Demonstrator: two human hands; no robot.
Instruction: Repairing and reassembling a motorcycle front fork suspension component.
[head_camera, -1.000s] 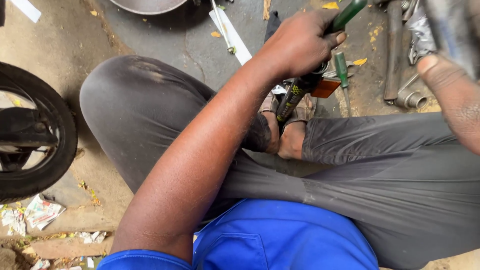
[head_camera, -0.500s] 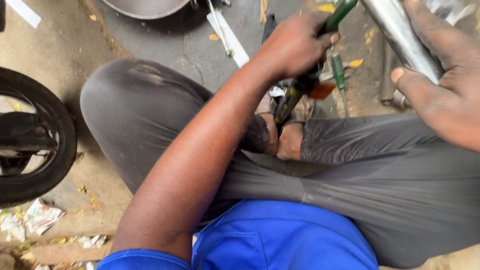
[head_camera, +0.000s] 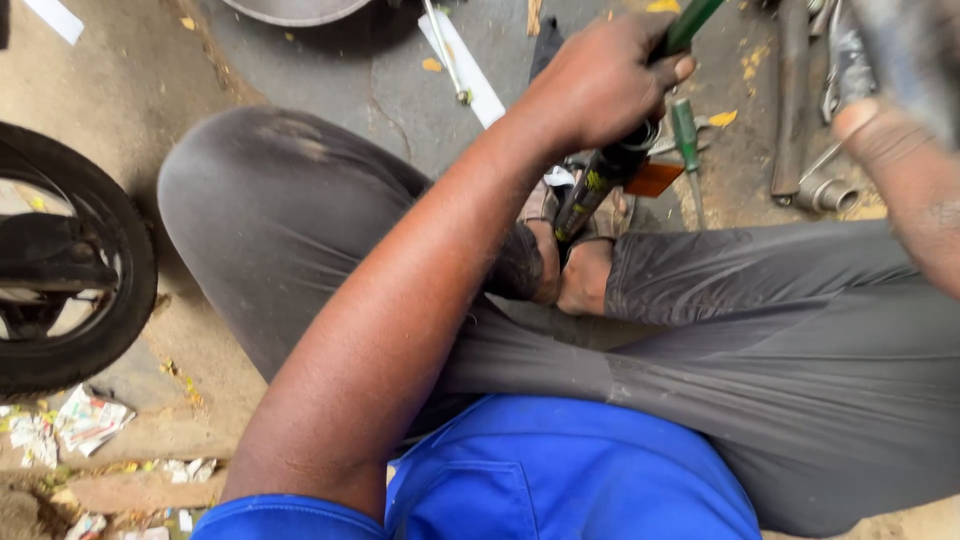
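Head view | stained concrete floor (head_camera: 400, 70), tyre (head_camera: 70, 270) left | left hand (head_camera: 600, 85) grips black-green rod (head_camera: 610, 180) | right hand (head_camera: 880, 130) blurred, grip unclear

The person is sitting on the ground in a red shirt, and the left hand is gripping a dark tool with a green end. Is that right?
Not quite. The shirt is blue, not red, as the head view shows. The rest holds: the person sits on the ground and the left hand grips a dark tool with a green end.

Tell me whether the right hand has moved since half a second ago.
Yes. The right hand has shifted right and up, toward the frame's edge, judged against the green screwdriver lying on the ground; it is motion-blurred.
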